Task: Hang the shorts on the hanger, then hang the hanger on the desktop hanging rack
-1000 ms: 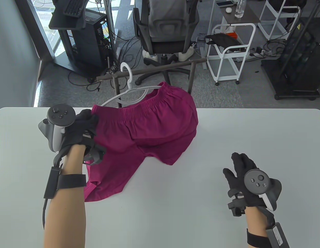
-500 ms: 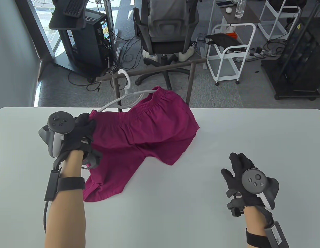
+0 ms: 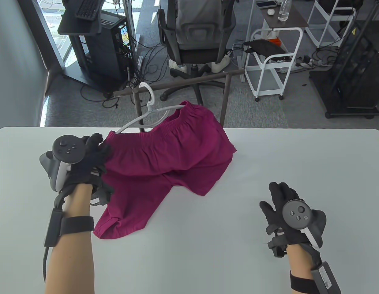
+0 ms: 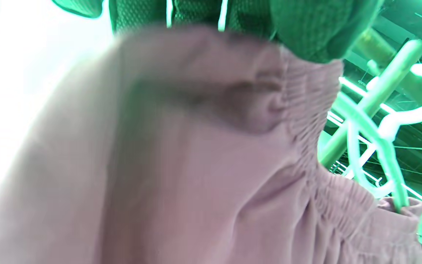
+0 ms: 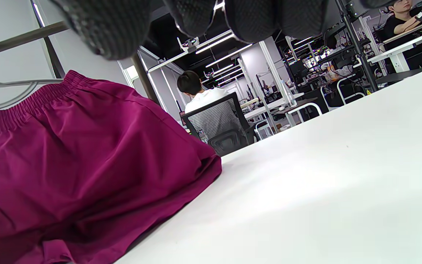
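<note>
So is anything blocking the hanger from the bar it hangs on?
Nothing visible does. The white hanger's hook is right at the dark rack bar, maybe already over it. The left hand is at the magenta shorts' waistband corner; the right hand rests apart.

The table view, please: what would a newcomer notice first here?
The magenta shorts draped over the white table, left of centre. A white hanger sits in their waistband, its hook at the dark rack bar behind. The left hand is at the waistband corner.
</note>
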Demonstrator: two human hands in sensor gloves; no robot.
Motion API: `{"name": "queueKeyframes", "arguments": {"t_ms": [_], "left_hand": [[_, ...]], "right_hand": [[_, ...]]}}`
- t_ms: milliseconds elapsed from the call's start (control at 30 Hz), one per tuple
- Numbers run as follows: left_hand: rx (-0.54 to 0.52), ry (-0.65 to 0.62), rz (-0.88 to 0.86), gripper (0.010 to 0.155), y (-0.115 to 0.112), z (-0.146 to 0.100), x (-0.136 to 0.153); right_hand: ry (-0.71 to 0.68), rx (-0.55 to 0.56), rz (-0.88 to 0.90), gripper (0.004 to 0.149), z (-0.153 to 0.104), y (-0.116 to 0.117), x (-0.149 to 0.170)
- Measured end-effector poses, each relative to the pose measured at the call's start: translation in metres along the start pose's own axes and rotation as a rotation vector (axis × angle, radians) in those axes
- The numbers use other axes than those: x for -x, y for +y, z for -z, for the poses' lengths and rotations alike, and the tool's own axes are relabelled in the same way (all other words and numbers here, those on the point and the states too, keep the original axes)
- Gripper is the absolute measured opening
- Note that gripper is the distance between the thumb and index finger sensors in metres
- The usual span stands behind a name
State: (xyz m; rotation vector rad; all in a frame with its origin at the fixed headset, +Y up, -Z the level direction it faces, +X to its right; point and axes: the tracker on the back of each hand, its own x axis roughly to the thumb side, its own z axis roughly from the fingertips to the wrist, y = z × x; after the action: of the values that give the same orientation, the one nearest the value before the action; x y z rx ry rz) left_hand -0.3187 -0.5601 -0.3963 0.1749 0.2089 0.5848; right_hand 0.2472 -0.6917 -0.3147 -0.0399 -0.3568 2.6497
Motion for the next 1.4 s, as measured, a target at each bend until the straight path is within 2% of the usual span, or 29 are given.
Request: {"name": "queueKeyframes", "arguments": {"t_ms": [133, 267, 400, 567, 733, 1000, 1133, 1400], "left_hand": [[-0.038, -0.061, 0.023, 0.070, 0.024, -0.018, -0.009], [-0.050, -0.150, 0.044, 0.070, 0.039, -0.039, -0.023], [-0.064, -0.240, 0.067, 0.070, 0.042, -0.061, -0.033], [-0.109, -0.350, 0.098, 0.071, 0.033, -0.091, -0.044], [-0.219, -0.501, 0.227, 0.072, 0.008, -0.132, -0.059], [-0.224, -0.645, 0.312, 0.072, -0.045, -0.165, -0.071], [-0.182, -0.681, 0.340, 0.074, -0.077, -0.172, -0.073], [0.052, -0.688, 0.372, 0.081, -0.135, -0.165, -0.064]], "right_hand": [[-0.006, -0.005, 0.001, 0.076, -0.001, 0.001, -0.002], [-0.033, 0.002, -0.002, 0.076, -0.003, -0.001, -0.011], [-0.088, 0.024, -0.015, 0.076, -0.007, -0.005, -0.026], [-0.182, 0.062, -0.055, 0.076, -0.015, -0.013, -0.050], [-0.283, 0.107, -0.093, 0.076, -0.027, -0.019, -0.078], [-0.404, 0.117, -0.129, 0.075, -0.042, -0.014, -0.106], [-0.421, 0.103, -0.150, 0.075, -0.044, -0.008, -0.110], [-0.434, -0.007, -0.197, 0.081, -0.039, 0.013, -0.109]]}}
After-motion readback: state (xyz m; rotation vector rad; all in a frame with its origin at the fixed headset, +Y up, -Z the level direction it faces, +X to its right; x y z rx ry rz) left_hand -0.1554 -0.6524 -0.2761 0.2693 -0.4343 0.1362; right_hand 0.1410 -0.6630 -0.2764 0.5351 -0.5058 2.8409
